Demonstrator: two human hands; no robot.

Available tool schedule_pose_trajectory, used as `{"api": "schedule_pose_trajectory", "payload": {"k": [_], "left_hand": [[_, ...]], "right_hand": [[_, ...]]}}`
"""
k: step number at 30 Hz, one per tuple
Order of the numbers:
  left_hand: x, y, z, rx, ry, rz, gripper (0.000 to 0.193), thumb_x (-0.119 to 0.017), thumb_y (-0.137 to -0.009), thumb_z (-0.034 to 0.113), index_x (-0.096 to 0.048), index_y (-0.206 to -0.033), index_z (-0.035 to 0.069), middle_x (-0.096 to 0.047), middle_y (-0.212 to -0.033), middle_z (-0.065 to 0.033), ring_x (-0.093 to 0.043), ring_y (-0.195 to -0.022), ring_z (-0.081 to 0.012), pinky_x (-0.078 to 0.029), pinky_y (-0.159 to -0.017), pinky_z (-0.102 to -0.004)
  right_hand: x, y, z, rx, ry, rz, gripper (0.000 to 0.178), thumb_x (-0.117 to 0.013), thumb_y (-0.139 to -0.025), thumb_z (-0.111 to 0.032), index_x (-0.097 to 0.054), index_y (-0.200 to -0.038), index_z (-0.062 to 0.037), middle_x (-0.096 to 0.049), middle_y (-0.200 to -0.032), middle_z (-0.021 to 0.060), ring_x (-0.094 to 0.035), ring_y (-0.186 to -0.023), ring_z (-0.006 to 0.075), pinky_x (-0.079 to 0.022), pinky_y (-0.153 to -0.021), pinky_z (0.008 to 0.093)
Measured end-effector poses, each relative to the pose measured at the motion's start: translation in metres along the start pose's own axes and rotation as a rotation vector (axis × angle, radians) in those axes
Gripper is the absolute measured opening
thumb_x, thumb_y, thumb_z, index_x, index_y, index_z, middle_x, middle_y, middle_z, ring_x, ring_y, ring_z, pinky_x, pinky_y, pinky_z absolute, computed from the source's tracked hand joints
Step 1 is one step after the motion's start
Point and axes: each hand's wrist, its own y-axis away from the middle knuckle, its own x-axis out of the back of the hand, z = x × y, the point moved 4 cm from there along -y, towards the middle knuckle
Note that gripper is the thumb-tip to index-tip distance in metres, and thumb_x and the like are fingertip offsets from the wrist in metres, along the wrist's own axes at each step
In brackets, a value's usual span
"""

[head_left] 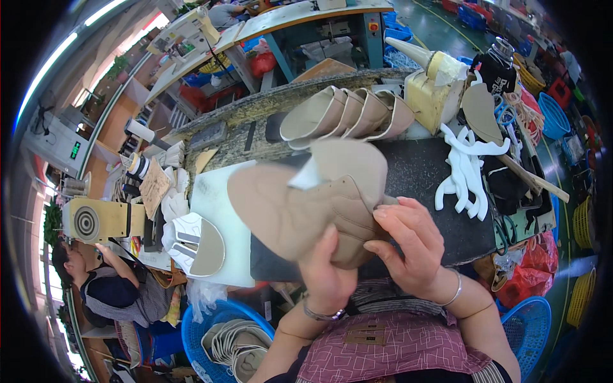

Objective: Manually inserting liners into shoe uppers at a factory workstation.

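Note:
A beige shoe upper [306, 210] is held up over the bench in front of me, its left part slightly blurred. My left hand [327, 268] grips its lower edge, thumb lying along the near face. At the right edge of the same upper, my right hand [408, 246] pinches the material between thumb and fingers. A small white piece [308, 175] shows at a fold near the top. Behind the held upper, several shaped uppers [348, 115] lie nested in a row. A black mat [440, 236] is on the bench beneath my hands.
White plastic pieces [466, 169] lie right on the mat. A cone-topped yellowish block [434, 89] stands behind them, scissors [504, 233] nearby. White and beige flat parts [198, 246] lie left. Blue baskets [191, 332] flank me, the left one holding stacked uppers. A co-worker [121, 287] sits far left.

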Motion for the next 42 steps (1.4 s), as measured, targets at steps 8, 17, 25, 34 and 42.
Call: {"api": "schedule_pose_trajectory", "payload": {"k": [8, 17, 25, 34, 42], "left_hand": [[0.006, 0.005, -0.011, -0.159, -0.035, 0.039, 0.045, -0.044, -0.086, 0.008, -0.035, -0.13, 0.0, -0.044, -0.128, -0.0135, -0.044, -0.119, -0.0265, -0.036, -0.101, -0.0402], [0.024, -0.006, -0.016, 0.027, 0.225, -0.245, 0.045, -0.042, -0.082, 0.004, -0.041, -0.127, 0.001, -0.048, -0.125, -0.0143, -0.047, -0.116, -0.0283, -0.035, -0.101, -0.0424], [0.021, -0.005, -0.017, 0.073, 0.097, 0.033, 0.051, -0.045, -0.078, 0.0, -0.037, -0.128, -0.001, -0.047, -0.124, -0.0139, -0.047, -0.115, -0.0273, -0.038, -0.099, -0.0393], [0.021, 0.002, -0.036, 0.188, 0.088, 0.07, 0.047, -0.045, -0.078, -0.002, -0.042, -0.124, 0.001, -0.05, -0.12, -0.0118, -0.05, -0.112, -0.0249, -0.041, -0.096, -0.0391], [0.024, 0.0, -0.027, 0.01, 0.097, -0.084, 0.05, -0.046, -0.079, -0.003, -0.038, -0.128, 0.002, -0.048, -0.124, -0.0124, -0.048, -0.114, -0.0251, -0.04, -0.098, -0.0395]], "right_hand": [[-0.019, 0.007, 0.018, -0.574, -0.442, -0.043, 0.03, -0.07, -0.071, -0.006, -0.062, -0.1, 0.0018, -0.063, -0.094, 0.0125, -0.062, -0.081, 0.0202, -0.048, -0.075, 0.0269], [-0.016, 0.009, 0.03, -0.854, -0.839, -0.233, 0.022, -0.069, -0.074, -0.007, -0.062, -0.092, 0.0033, -0.06, -0.085, 0.0011, -0.054, -0.077, 0.0048, -0.043, -0.069, 0.0196], [-0.015, 0.01, 0.03, -0.765, -0.695, -0.117, 0.018, -0.068, -0.075, -0.006, -0.063, -0.09, 0.0028, -0.057, -0.079, 0.0008, -0.05, -0.069, 0.0046, -0.041, -0.062, 0.0198], [-0.017, 0.013, 0.029, -0.727, -0.604, 0.075, 0.014, -0.068, -0.075, -0.006, -0.065, -0.087, 0.0003, -0.052, -0.069, 0.0003, -0.043, -0.061, 0.0062, -0.035, -0.055, 0.0217], [-0.011, 0.008, 0.035, -0.588, -0.509, 0.055, 0.014, -0.068, -0.073, -0.005, -0.065, -0.086, -0.0003, -0.054, -0.069, 0.0022, -0.045, -0.06, 0.0098, -0.036, -0.055, 0.0225]]}}
